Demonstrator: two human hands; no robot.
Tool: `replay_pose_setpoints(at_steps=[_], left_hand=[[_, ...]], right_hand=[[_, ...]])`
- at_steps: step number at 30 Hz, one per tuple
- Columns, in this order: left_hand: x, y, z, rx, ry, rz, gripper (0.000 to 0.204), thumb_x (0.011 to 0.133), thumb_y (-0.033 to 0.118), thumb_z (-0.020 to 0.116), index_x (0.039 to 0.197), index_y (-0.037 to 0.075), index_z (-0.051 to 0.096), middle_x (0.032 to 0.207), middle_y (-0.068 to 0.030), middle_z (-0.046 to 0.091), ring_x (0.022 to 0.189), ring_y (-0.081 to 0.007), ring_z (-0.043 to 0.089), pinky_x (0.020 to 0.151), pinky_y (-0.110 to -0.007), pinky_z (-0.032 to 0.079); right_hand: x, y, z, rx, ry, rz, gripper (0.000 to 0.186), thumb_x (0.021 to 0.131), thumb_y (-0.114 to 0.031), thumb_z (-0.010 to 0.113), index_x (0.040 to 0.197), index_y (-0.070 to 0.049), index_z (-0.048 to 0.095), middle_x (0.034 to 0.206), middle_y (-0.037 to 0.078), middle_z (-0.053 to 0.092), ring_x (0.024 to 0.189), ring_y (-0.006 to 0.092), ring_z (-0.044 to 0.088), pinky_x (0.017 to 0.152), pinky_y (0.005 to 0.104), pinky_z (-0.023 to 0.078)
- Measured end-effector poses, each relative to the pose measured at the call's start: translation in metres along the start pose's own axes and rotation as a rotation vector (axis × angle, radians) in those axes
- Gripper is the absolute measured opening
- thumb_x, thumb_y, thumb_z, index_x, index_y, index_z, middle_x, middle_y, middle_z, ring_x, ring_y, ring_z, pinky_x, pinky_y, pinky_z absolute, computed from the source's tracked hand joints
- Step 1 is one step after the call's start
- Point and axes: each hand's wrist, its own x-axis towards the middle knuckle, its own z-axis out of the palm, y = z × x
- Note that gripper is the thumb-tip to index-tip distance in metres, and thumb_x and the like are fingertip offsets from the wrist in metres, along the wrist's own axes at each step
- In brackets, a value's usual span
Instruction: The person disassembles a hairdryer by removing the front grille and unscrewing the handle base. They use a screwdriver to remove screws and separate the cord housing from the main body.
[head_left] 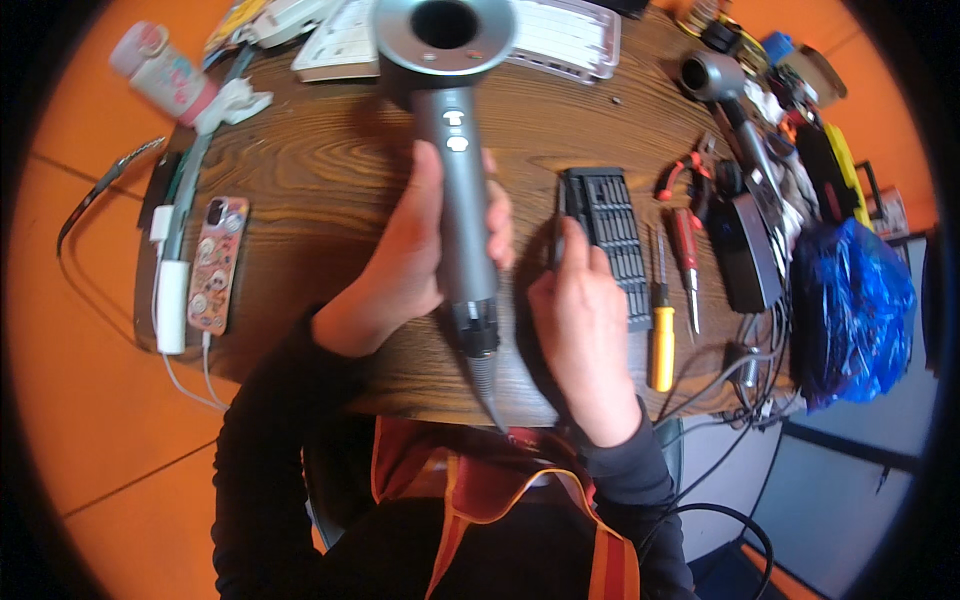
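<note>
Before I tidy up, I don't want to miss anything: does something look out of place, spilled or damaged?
No spill or obvious damage stands out. Untidy, though: cables tangle at the right edge of the table, some trailing past it, and a crumpled tissue lies near the bottle at upper left, like litter.

Dryer (462,210): smooth, satin metallic sheen. Bit case (582,190): matt plastic. Table (310,140): grained wood look, faint gloss. Bag (855,310): thin crinkled plastic, very glossy. Yellow screwdriver (663,350): smooth plastic handle, metal shaft. Sleeves (265,430): matt cloth. Tissue (238,105): crumpled paper, matt.
</note>
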Motion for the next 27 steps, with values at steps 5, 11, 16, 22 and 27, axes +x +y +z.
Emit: replay_pose_setpoints(at_steps=[5, 11, 16, 22, 27], left_hand=[[0.001, -0.001, 0.001, -0.019, 0.021, -0.025, 0.06, 0.086, 0.067, 0.029, 0.103, 0.011, 0.039, 0.073, -0.0064, 0.051, 0.061, -0.0169, 0.054, 0.057, -0.031, 0.047], [0.001, 0.004, 0.002, -0.017, 0.035, -0.036, 0.06, 0.087, 0.067, 0.025, 0.106, 0.011, 0.038, 0.076, -0.0072, 0.05, 0.064, -0.0175, 0.052, 0.063, -0.034, 0.047], [0.001, 0.009, 0.005, -0.028, 0.026, -0.01, 0.058, 0.09, 0.063, 0.025, 0.113, 0.011, 0.036, 0.085, -0.0076, 0.049, 0.072, -0.0173, 0.053, 0.069, -0.037, 0.049], [-0.001, 0.013, 0.01, -0.053, 0.029, -0.03, 0.052, 0.092, 0.055, 0.034, 0.117, 0.009, 0.032, 0.094, -0.0101, 0.05, 0.082, -0.0196, 0.055, 0.08, -0.044, 0.051], [-0.003, 0.013, 0.013, -0.024, 0.001, -0.092, 0.049, 0.092, 0.037, 0.045, 0.126, 0.006, 0.033, 0.107, -0.0124, 0.048, 0.092, -0.0222, 0.054, 0.086, -0.049, 0.049]], right_hand=[[-0.006, 0.005, -0.014, 0.016, -0.018, -0.077, 0.059, 0.073, -0.002, 0.056, 0.13, -0.001, 0.041, 0.08, 0.02, 0.054, 0.06, 0.0334, 0.057, 0.054, 0.0419, 0.049], [-0.015, 0.015, -0.03, 0.366, 0.057, -0.049, 0.038, 0.084, 0.005, 0.044, 0.12, -0.003, 0.053, 0.106, 0.021, 0.059, 0.096, 0.0283, 0.06, 0.084, 0.0322, 0.046], [-0.038, 0.013, -0.041, 0.85, 0.154, 0.197, 0.056, 0.089, 0.004, 0.044, 0.139, -0.005, 0.02, 0.098, 0.008, 0.054, 0.065, 0.0088, 0.051, 0.057, 0.0182, 0.04], [-0.065, 0.017, -0.054, 0.703, 0.236, 0.146, 0.029, 0.094, -0.006, 0.041, 0.123, 0.0, 0.04, 0.064, -0.001, 0.044, 0.047, 0.0025, 0.035, 0.043, 0.0164, 0.024], [-0.08, 0.021, -0.065, 0.868, 0.182, 0.187, 0.031, 0.09, -0.002, 0.046, 0.12, 0.006, 0.045, 0.079, 0.001, 0.052, 0.057, 0.0029, 0.041, 0.05, 0.0158, 0.031]])
